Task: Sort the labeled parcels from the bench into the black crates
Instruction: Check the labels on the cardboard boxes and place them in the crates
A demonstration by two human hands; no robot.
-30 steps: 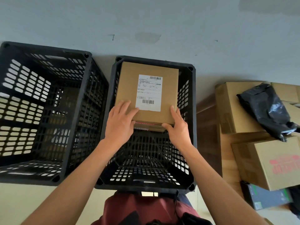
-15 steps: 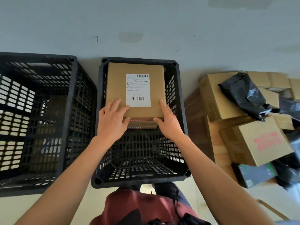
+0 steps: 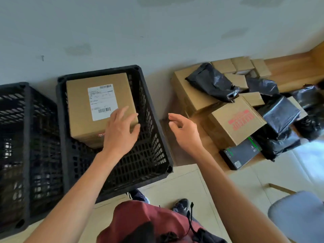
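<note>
A brown cardboard parcel [image 3: 82, 109] with a white barcode label lies at the far end inside the middle black crate [image 3: 154, 142]. My left hand [image 3: 121, 130] rests on the parcel's near right corner, fingers spread. My right hand [image 3: 185, 130] hovers open and empty between that crate and the wooden bench [image 3: 294, 67]. A second black crate [image 3: 28, 137] stands to the left. On the bench lie more parcels: a brown box with red print [image 3: 236, 121], a large brown box [image 3: 191, 92], black poly bags [image 3: 212, 83] and a dark flat box [image 3: 240, 153].
A grey wall rises behind the crates and bench. Several small brown boxes [image 3: 242, 65] sit at the bench's back. A grey chair seat [image 3: 298, 213] is at the lower right. My feet and red garment fill the bottom centre on the pale tiled floor.
My right hand has let go of the labeled parcel and moved right, out of the crate toward the bench. My head has turned right. The left hand stays on the parcel.
</note>
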